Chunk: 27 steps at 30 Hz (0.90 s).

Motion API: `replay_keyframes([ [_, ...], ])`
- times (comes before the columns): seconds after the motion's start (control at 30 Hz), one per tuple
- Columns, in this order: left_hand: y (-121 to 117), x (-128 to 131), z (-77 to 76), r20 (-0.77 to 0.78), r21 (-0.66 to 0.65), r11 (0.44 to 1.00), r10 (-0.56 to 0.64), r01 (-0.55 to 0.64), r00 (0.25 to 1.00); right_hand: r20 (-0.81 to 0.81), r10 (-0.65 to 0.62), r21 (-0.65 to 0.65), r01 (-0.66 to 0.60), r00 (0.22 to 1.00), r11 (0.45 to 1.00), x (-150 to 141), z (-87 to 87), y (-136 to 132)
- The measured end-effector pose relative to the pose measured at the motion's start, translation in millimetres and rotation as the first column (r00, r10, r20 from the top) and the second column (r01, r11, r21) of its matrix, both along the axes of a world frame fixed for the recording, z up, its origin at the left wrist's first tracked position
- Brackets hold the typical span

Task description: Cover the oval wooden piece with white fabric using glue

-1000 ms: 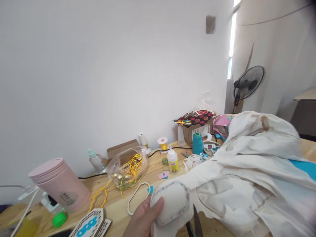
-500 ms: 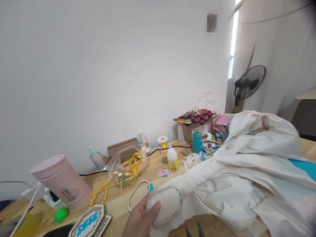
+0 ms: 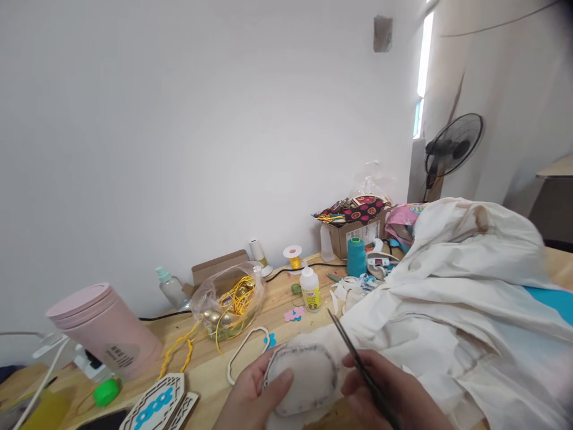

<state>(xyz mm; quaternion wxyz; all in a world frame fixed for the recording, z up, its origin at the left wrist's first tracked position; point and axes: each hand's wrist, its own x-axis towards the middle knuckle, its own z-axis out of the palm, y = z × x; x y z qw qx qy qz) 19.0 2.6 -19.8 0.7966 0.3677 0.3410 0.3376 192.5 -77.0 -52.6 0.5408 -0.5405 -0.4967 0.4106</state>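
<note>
Creased white cloth [image 3: 447, 325], slim pointed scissors [image 3: 358, 359]

The lone head-worn camera faces forward and down across the desk [image 3: 209, 371], left hand [image 3: 254, 391] and right hand [image 3: 401, 387] close below, wall [image 3: 201, 119] beyond.

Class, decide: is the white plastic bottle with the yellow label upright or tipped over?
Upright: the white plastic bottle stands base-down on the wooden table, nozzle pointing up.

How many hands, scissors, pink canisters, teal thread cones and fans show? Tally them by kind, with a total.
Hands: 2 (left hand, right hand)
Scissors: 1
Pink canisters: 1
Teal thread cones: 1
Fans: 1
Total: 6
</note>
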Motion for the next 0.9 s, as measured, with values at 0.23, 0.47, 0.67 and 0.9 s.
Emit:
replay_keyframes([
  [0.23, 3, -3, 0.5, -0.039, -0.025, 0.999, 0.031, -0.032, 0.999, 0.337, -0.017, 0.008, 0.015, 0.941, 1.0, -4, 14.7, 20],
  [0.47, 6, 0, 0.5, 0.011, -0.029, 0.998, -0.06, 0.06, 0.998, 0.257, -0.036, -0.002, 0.038, 0.966, 0.999, -2, 18.1, 24],
  [0.67, 10, 7, 12.9, -0.046, -0.106, 0.977, -0.19, 0.184, 0.981, 0.193, 0.014, 0.007, -0.016, 0.981, 1.0, -4, 11.3, 30],
  [0.9, 15, 12, 8.6, 0.055, -0.245, 0.944, -0.215, 0.222, 0.975, 0.155, -0.059, 0.023, 0.056, 0.986, 0.998, -6, 9.4, 29],
])
